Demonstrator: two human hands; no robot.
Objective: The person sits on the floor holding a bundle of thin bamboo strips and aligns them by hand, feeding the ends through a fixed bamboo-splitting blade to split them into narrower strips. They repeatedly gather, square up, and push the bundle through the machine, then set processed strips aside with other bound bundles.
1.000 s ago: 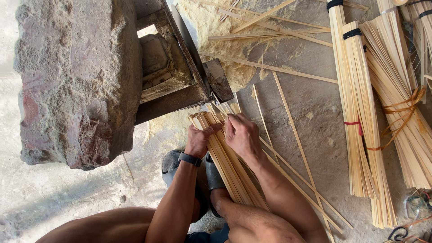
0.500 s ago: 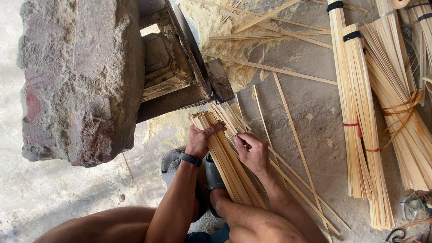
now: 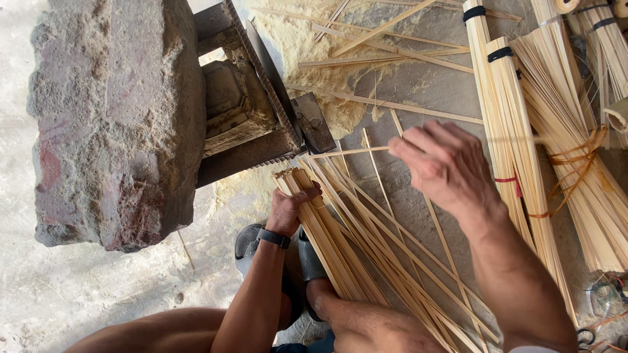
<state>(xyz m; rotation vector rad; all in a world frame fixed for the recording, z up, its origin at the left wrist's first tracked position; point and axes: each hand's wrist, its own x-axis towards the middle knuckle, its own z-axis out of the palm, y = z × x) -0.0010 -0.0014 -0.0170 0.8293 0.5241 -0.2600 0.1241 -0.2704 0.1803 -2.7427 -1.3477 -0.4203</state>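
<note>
Bamboo strips lie as a loose sheaf on the concrete floor, fanned from the person's lap toward the metal cutter.

At far left stands a large rough stone block. It abuts and apparently weights the dark metal frame of a toothed blade device, judged a splitting or sizing tool.

The left hand, wristband at the wrist, rests on the near ends of the sheaf, fingers curled over and pressed together on the strips, evidently to keep the ends squared against the blade. Grey sandals show beneath the forearm.

The right hand is raised above the sheaf, fingers pinching a single thin strip that points toward the blade, held level with it.

Sawdust is heaped behind the tool, with stray slats across it. At right, tied bundles of finished strips lie well apart from the sheaf. Loose slats crossing the sheaf could foul a clean feed.
</note>
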